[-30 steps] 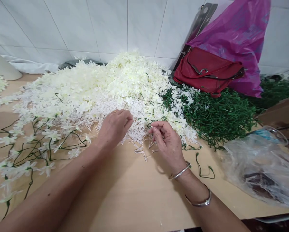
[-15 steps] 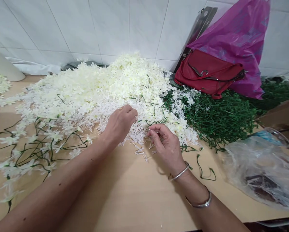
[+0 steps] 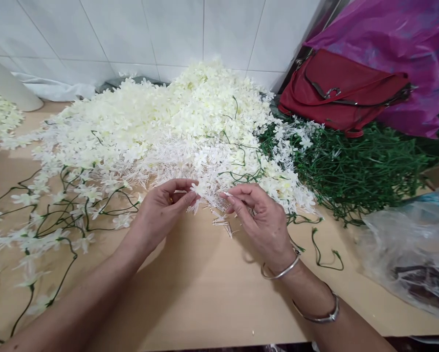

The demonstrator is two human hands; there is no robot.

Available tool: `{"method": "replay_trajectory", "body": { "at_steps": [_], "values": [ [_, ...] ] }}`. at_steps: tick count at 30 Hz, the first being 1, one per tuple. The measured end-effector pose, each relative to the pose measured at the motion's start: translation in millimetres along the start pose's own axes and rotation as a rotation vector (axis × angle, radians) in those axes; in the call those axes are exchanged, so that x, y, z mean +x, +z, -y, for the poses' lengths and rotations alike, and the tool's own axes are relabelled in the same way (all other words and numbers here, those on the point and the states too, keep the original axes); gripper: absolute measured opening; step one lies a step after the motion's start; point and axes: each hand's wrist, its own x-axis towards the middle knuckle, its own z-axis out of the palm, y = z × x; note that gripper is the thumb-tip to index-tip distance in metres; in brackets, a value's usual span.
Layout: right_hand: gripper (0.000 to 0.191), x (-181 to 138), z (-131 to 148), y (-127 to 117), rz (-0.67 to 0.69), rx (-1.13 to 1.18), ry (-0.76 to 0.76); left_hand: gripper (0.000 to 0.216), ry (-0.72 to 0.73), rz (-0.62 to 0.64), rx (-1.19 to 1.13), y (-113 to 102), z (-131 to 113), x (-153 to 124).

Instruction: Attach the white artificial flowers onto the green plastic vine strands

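Between the thumb and fingers of my left hand (image 3: 168,208) is a white artificial flower (image 3: 198,189). My right hand (image 3: 259,215), with two silver bangles on its wrist, pinches a small white stick-like piece (image 3: 226,194), perhaps a flower stamen. The two hands face each other, a short gap apart, above the table's near part. Right behind them rises a large heap of cream-white artificial flowers (image 3: 161,112). Thin white stamens (image 3: 175,156) lie along its front, and a few loose ones are scattered on the table below my right hand.
Green stems with white flowers (image 3: 83,210) spread over the left. A pile of green plastic stems (image 3: 359,166) lies at the right, under a red handbag (image 3: 344,93) and a purple plastic bag (image 3: 391,34). A clear plastic bag (image 3: 399,244) is at the right edge; a tiled wall (image 3: 175,34) stands behind.
My left hand has drawn back from the heap and turned, now with a flower in its fingers. My right hand keeps its pinch. The view has shifted slightly.
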Motion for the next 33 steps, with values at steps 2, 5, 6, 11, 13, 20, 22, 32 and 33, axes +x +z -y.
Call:
{"method": "replay_trajectory", "body": {
  "at_steps": [2,5,6,11,13,20,22,32,33],
  "values": [
    [0.004,-1.9,0.4,1.0,0.006,-0.031,-0.055,0.033,-0.021,-0.007,-0.020,1.6,4.3,-5.5],
    [0.009,-3.6,2.5,2.5,0.019,-0.108,-0.135,0.025,0.023,0.000,0.007,5.8,6.9,-9.0],
    [0.011,-3.7,3.6,3.1,0.025,-0.119,-0.154,0.024,0.044,0.005,0.018,7.1,7.3,-9.4],
    [0.014,-2.8,8.3,6.7,-0.008,-0.088,-0.208,0.021,0.078,0.021,0.041,11.6,8.4,-11.1],
    [0.012,-2.6,8.1,7.9,-0.051,-0.085,-0.199,0.018,0.101,0.038,0.051,12.8,9.2,-12.4],
    [0.013,-1.9,4.8,10.0,-0.040,0.001,-0.098,0.010,0.215,0.154,0.017,17.8,11.9,-16.6],
    [0.013,-1.4,5.5,9.9,-0.026,0.003,-0.085,0.009,0.219,0.169,0.030,18.5,12.0,-17.0],
    [0.014,-2.3,8.4,15.7,-0.030,0.133,0.011,0.016,0.689,0.046,0.543,22.3,3.3,-17.9],
    [0.014,-2.3,8.2,15.9,-0.030,0.151,0.025,0.017,0.725,0.031,0.566,22.8,2.7,-17.8]
  ]
}}
